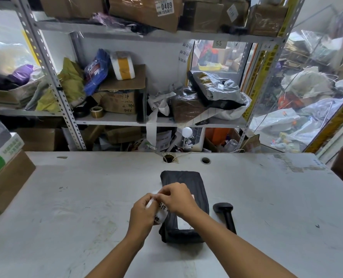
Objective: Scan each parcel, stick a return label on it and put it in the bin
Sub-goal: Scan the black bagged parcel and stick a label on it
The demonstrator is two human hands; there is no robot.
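Observation:
A black plastic-wrapped parcel (pixel 188 181) lies lengthwise on the grey table (pixel 86 197), with a white shipping label on its top partly hidden by my right arm. Just above its left side both hands meet. My left hand (pixel 141 212) holds a white strip of return labels (pixel 161 212) printed with black characters. My right hand (pixel 176 198) pinches the strip's upper edge with fingertips and thumb. A black handheld scanner (pixel 225 214) lies on the table right of the parcel, untouched.
A stack of cardboard and green-white boxes (pixel 4 169) sits at the table's left edge. Behind the table, metal shelves (pixel 126 120) hold boxes, tape rolls and bagged parcels. Two cable holes (pixel 205 160) mark the table's back. Bagged goods pile up at right behind plastic.

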